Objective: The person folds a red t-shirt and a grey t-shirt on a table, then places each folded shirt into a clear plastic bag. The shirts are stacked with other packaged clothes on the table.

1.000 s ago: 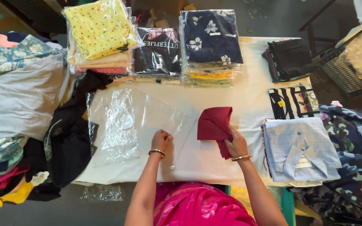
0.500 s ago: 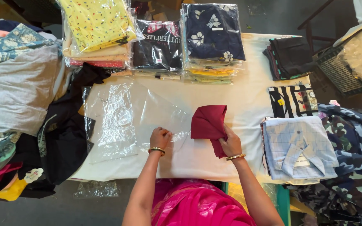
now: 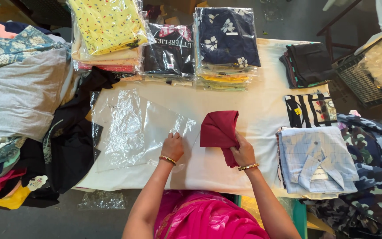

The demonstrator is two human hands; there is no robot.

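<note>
My right hand (image 3: 243, 151) grips a folded maroon garment (image 3: 219, 129) by its lower right corner, lifted slightly over the white table (image 3: 261, 110). My left hand (image 3: 172, 146) rests flat on the right edge of a clear plastic bag (image 3: 133, 128) lying spread on the table to the left of the garment. Both wrists wear gold bangles.
Stacks of bagged folded clothes stand along the far edge: yellow (image 3: 109, 31), black (image 3: 169, 48), navy floral (image 3: 227, 40). A light blue checked shirt (image 3: 317, 159) lies at right, with striped (image 3: 310, 109) and dark (image 3: 308, 64) garments beyond. Loose clothes heap at left (image 3: 23, 97); a camouflage garment (image 3: 372, 163) lies right.
The maroon garment has shifted a little left toward the plastic bag with my right hand. My left hand stays on the bag's edge.
</note>
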